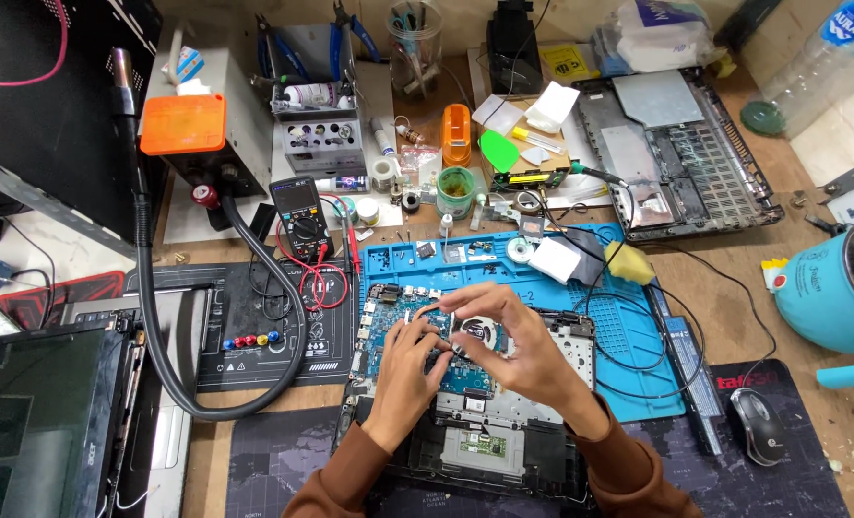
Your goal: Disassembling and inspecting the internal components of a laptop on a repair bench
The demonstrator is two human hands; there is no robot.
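Head view: 2 hands' fingers [427, 336] pinch a flat blue circuit board [389, 326].

— where were the two hands?

— close together, low in the middle of the view. both forearms came up from the bottom edge in brown sleeves and angled inward, so the wrists converged.

— and the left hand [410, 357]?

— palm down, back of the hand towards the camera, fingers curled forward and bunched at the tips, pressing down.

— the right hand [515, 338]?

— it arched over from the right, wrist bent, fingers [473, 295] bowed in a loose hoop with the thumb tucked under. its fingertips met those of the left hand.

— were they gripping anything?

— couldn't tell; the fingertips hid whatever lay between them.
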